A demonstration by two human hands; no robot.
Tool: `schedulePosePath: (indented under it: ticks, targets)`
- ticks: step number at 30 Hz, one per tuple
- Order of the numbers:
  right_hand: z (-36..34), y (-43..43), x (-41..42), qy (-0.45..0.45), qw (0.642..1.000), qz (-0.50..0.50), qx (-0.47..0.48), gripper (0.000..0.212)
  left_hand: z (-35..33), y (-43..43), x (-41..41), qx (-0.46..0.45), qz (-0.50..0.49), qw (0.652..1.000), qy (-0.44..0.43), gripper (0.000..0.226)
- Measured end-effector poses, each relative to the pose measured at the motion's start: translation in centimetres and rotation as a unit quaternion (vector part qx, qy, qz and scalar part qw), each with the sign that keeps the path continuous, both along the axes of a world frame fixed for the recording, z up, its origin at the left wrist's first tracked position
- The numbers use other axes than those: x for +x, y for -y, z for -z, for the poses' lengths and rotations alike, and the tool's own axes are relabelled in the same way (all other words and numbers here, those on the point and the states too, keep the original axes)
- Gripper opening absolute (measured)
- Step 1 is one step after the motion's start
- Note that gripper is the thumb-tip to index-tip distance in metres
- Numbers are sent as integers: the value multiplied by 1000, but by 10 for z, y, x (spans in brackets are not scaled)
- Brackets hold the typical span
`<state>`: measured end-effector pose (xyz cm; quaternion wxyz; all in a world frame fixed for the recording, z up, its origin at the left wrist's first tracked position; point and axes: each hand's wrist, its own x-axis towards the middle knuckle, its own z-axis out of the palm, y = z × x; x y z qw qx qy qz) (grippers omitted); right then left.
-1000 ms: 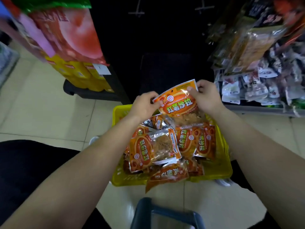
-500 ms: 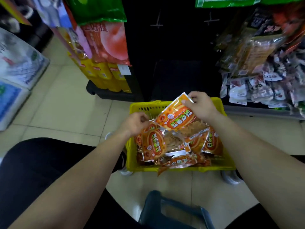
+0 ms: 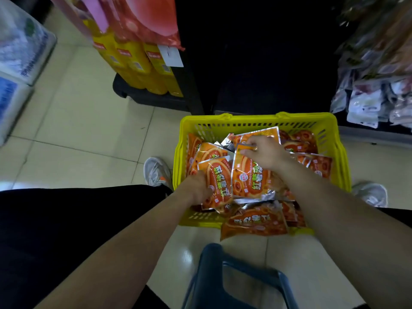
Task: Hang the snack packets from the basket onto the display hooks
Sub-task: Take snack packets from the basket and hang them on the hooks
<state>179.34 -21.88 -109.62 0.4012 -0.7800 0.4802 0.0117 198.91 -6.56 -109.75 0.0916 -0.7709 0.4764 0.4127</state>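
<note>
Right grip (image 3: 266,153): fingertips pinch the top edge of an orange snack packet (image 3: 250,177), which lies just under it inside the yellow basket (image 3: 256,118). Left grip (image 3: 197,190): fingers curled on the near edge of a second packet (image 3: 219,175), just beside. Loose packets (image 3: 254,221) lie beneath both.

orange snack packet (image 3: 252,175) printed "HONGSHUSHALA" and "红薯沙拉", same characters on neighbouring packet (image 3: 217,181)

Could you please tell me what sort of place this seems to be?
Most likely a shop aisle: a yellow shopping basket of orange snack packets stands on the tiled floor, bagged goods hang at right, and a white tag hangs by stacked yellow packs.
</note>
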Motion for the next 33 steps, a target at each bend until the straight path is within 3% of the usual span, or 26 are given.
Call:
schedulePosePath:
  ticks: [6,11,16,18,22,26,29,33]
  targets:
    - [6,-1,1,-17,1000,-18,-15,20,-9,23,8,-129,-71,989,-15,48]
    - [-8,3,0,50,998,15,-24,22,-31,40,5,-253,-117,959,-59,31]
    - [-30,7,2,102,992,79,14,25,-55,50,-8,-322,-152,925,-136,64]
    - [-42,9,2,118,988,94,17,26,-62,53,-12,-331,-156,918,-156,64]
    - [-58,11,-1,136,984,116,11,23,-70,57,-17,-327,-143,918,-175,30]
    - [-60,9,-7,124,982,139,-5,23,-71,53,-31,-314,-146,910,-228,34]
    - [-57,6,-11,123,982,143,-11,22,-70,50,-39,-314,-108,919,-213,42]
    - [-66,9,-19,187,965,178,38,15,-75,57,-39,-322,-106,918,-205,43]
